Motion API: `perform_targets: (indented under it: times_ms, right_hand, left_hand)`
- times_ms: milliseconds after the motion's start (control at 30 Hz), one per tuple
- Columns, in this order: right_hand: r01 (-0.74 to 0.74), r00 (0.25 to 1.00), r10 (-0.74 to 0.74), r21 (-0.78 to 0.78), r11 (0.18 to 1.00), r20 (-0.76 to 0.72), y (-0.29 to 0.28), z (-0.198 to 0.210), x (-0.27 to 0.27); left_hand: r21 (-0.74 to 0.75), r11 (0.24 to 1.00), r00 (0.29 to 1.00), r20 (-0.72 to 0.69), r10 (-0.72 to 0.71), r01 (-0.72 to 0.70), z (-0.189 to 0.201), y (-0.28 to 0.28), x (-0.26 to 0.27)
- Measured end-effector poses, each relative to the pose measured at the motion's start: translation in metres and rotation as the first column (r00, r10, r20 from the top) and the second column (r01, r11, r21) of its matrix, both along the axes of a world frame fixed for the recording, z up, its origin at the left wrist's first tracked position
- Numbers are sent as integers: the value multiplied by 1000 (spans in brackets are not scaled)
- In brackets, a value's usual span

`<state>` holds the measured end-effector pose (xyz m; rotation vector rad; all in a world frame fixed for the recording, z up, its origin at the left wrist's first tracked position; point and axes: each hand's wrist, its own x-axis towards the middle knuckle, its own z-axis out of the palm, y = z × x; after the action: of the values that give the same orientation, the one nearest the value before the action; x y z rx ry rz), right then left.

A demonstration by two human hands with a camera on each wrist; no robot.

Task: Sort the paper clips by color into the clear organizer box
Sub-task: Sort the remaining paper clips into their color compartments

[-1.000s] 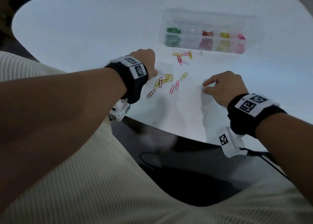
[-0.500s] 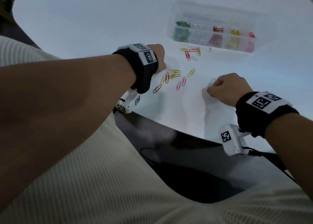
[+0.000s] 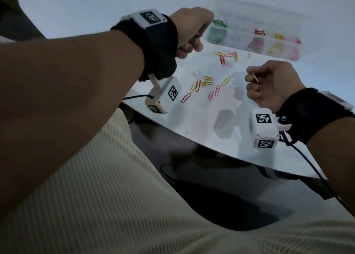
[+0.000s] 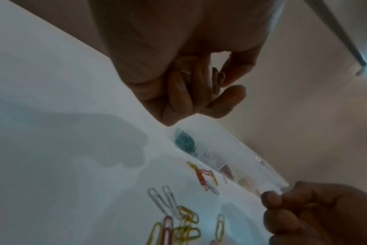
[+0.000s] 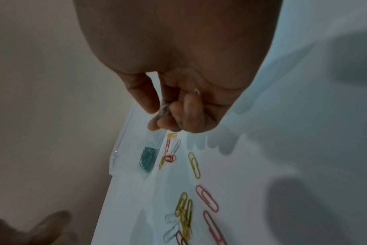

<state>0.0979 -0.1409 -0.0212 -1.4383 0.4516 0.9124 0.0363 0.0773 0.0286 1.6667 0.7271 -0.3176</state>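
Note:
The clear organizer box (image 3: 236,39) lies at the far side of the white table (image 3: 96,13), with green, pale, red, yellow and pink clips in separate compartments. Loose paper clips (image 3: 203,82) in yellow, red, pink and white are scattered in front of it. My left hand (image 3: 196,36) hovers beside the box's green end, fingers curled round a small clip (image 4: 217,77) whose colour I cannot tell. My right hand (image 3: 251,77) is raised over the table right of the loose clips, thumb and forefinger pinching a pale clip (image 5: 163,107).
The table's near edge (image 3: 192,140) runs diagonally above a dark gap and my cream ribbed lap (image 3: 115,196). A black cable (image 3: 317,175) hangs from my right wrist camera. A second small group of clips (image 3: 226,56) lies close to the box.
Both hands have lifted off the table. The left one rose and moved toward the box's green end; the right one turned upward with a clip pinched in it.

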Motion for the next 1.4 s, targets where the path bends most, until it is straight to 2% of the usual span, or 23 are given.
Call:
perform_targets:
  times_ms: [100,167,200,267,300,367,467,567,633,700,833,1000,1067,1100,1167,1233,1267,1333,1400]
  right_hand:
    - [14,998,-8,-103,995,59,12,-2,7]
    - [-61,971,123,-285,956,205,24,-5,11]
    - [-120,920,264,-431,894,291,30,-5,12]
    - [-166,712,585,-716,678,389,38,-11,17]
    - [-158,616,686,-793,588,387,40,-14,19]
    - [-167,508,788,-858,485,347,44,-20,23]
    - [-182,451,849,-904,388,274,50,-19,23]
    - [-168,376,905,-945,280,201,55,-11,22]
    - [-179,352,923,-957,227,153,54,-11,23]
    - [-199,373,920,-958,207,122,49,-15,23]
    - [-202,441,893,-959,197,90,37,-21,16]
    - [-210,495,866,-957,202,74,22,-21,11]
    - [-204,526,843,-947,249,109,17,-19,8]
    - [-198,560,814,-930,310,153,15,-18,7]
    - [-188,688,671,-825,533,276,11,-15,3]
    - [-129,846,415,-627,768,335,10,-11,-1]
    - [-71,904,275,-519,852,326,9,-9,-3]
    - [-6,955,113,-361,933,275,11,-7,-7]
    - [-38,961,112,-277,960,255,19,-3,-9]
  left_hand:
    - [-57,998,998,55,-2,5,5,-1,1]
    - [-50,999,999,47,-5,7,4,-1,3]
    - [-43,999,999,36,-5,6,2,-1,3]
    - [-33,999,1000,16,-2,2,-4,1,5]
    - [-16,1000,1000,8,-6,6,-6,2,6]
    - [68,997,999,4,-43,43,-10,2,8]
    - [310,930,979,-9,-204,197,-17,3,10]
    - [537,770,929,-79,-362,345,-29,4,7]
    - [595,685,893,-136,-430,420,-40,5,4]
    - [608,629,860,-199,-471,485,-51,5,-2]
    - [590,620,847,-251,-468,517,-57,7,-7]
    - [589,592,827,-284,-485,549,-57,5,-5]
    - [607,579,829,-280,-484,544,-57,2,-5]
    - [615,578,833,-273,-482,536,-56,1,-4]
    - [618,590,844,-262,-468,519,-53,-1,-4]
    - [628,580,843,-264,-469,519,-53,-4,-4]
    - [635,568,839,-268,-474,524,-54,-5,-4]
    - [649,542,831,-285,-477,534,-55,-7,-5]
    - [662,523,828,-293,-479,537,-57,-9,-5]
